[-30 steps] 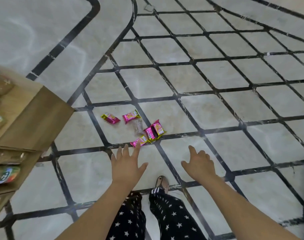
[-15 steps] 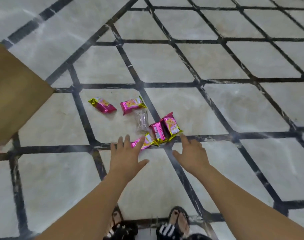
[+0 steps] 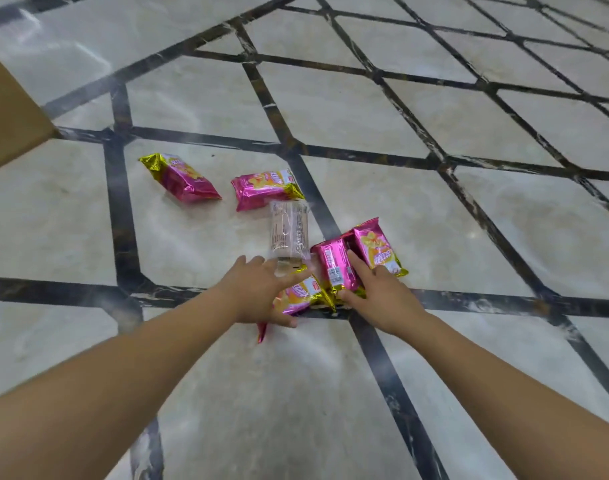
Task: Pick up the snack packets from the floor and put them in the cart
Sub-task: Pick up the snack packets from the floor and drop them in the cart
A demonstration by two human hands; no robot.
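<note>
Okay, crinkly pink foil packets on glossy marble floor. Left hand, spread flat, covers nearest packet, 6 o'clock; right hand touches leaning pair, 5 o'clock, grip unclear. Clear packet centre, tan board 10 o'clock.

Both bare arms reach forward and down, the hands close together.
The left hand lies palm down, its fingers straight and spread and the thumb held out, resting on a pink snack packet. The right hand is palm down too, its index finger straight along a second pink packet and its thumb at that packet's near end.
</note>
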